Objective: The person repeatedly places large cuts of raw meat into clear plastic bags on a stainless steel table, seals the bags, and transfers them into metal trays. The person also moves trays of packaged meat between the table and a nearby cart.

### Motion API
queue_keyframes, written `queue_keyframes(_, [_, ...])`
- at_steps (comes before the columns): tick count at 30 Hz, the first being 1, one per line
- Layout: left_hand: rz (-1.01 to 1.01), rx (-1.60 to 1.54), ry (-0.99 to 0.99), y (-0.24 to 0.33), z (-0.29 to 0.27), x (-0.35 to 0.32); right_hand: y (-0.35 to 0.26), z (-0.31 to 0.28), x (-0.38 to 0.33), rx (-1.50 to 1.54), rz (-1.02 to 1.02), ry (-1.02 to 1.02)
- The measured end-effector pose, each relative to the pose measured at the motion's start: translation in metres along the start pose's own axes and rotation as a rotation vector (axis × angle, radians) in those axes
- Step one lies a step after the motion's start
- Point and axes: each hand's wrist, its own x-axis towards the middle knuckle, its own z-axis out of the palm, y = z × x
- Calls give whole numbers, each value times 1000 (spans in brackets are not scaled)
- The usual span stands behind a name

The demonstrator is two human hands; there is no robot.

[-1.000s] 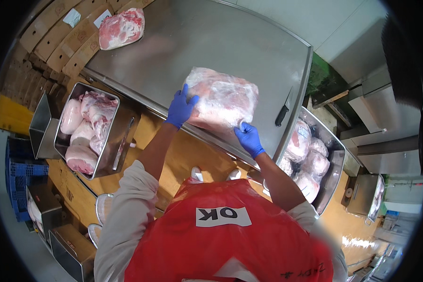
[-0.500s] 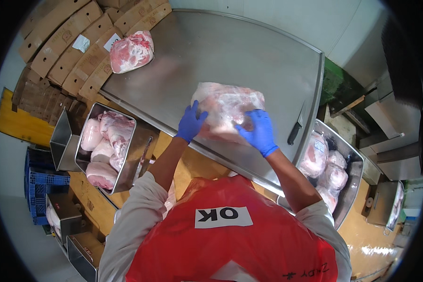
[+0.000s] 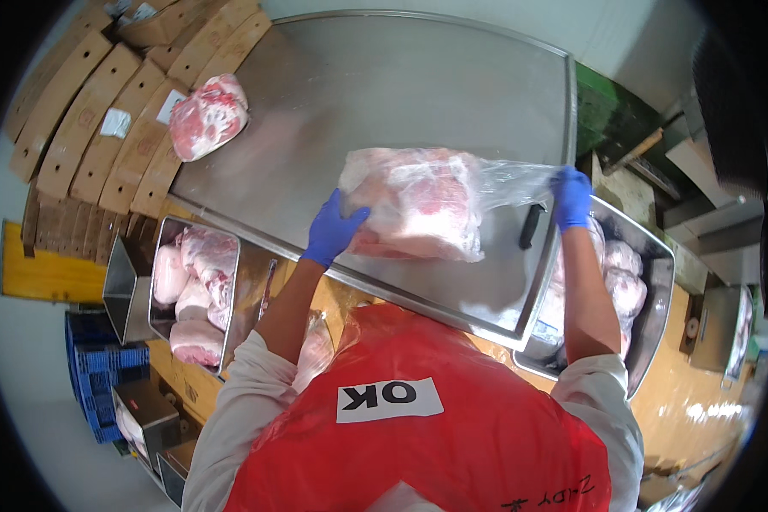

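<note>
A large piece of raw meat (image 3: 422,205), wrapped in clear film, lies on the steel table near its front edge. My left hand (image 3: 334,229), in a blue glove, rests against the meat's left side with thumb and fingers apart. My right hand (image 3: 572,194), gloved alike, is closed on the end of the clear plastic film (image 3: 516,181), which stretches taut from the meat to the table's right edge. A knife (image 3: 532,226) with a black handle lies under the stretched film; its blade is hard to see.
The steel table (image 3: 384,77) carries an unwrapped meat piece (image 3: 211,118) at far left. Cardboard boxes (image 3: 102,128) are stacked beside it. A metal tub (image 3: 156,282) of bare meat stands left; another tub (image 3: 657,316) with wrapped meat stands right, below my right forearm.
My right hand has moved from the meat out to the right, drawing the film with it. My left hand stays at the meat's left side. The whole view has shifted slightly.
</note>
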Motion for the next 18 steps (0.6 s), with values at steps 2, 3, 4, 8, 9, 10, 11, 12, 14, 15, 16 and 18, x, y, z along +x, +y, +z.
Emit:
queue_keyframes(2, [24, -14, -15, -5, -2, 7, -11, -72, -4, -253, -48, -26])
queue_keyframes(3, [30, -30, -23, -9, -2, 12, -15, -88, -16, 401, 245, 59])
queue_keyframes(4, [38, -47, -35, -12, -2, 18, -5, -92, -34, 399, 275, 86])
queue_keyframes(8, [80, 58, -37, -26, -15, 54, -18, -66, -125, 524, 275, 151])
queue_keyframes(9, [114, 148, -7, -23, -21, 65, -33, -58, -147, 521, 233, 156])
queue_keyframes(10, [147, 237, 27, -19, -23, 74, -30, -64, -153, 553, 211, 166])
queue_keyframes(11, [276, 258, 86, -12, -19, 84, -32, -70, -158, 581, 179, 176])
queue_keyframes(12, [389, 282, 158, -12, -17, 92, -47, -59, -170, 554, 155, 158])
queue_keyframes(14, [569, 111, 124, 20, -12, 86, -78, -35, -195, 489, 99, 140])
queue_keyframes(15, [629, -77, 15, 65, -5, 60, -87, -29, -205, 468, 44, 167])
queue_keyframes(16, [776, -80, -64, 81, 10, 33, -89, -20, -210, 450, 3, 183])
queue_keyframes(18, [1003, 129, -172, 114, 28, -32, -101, 0, -220, 436, -75, 236])
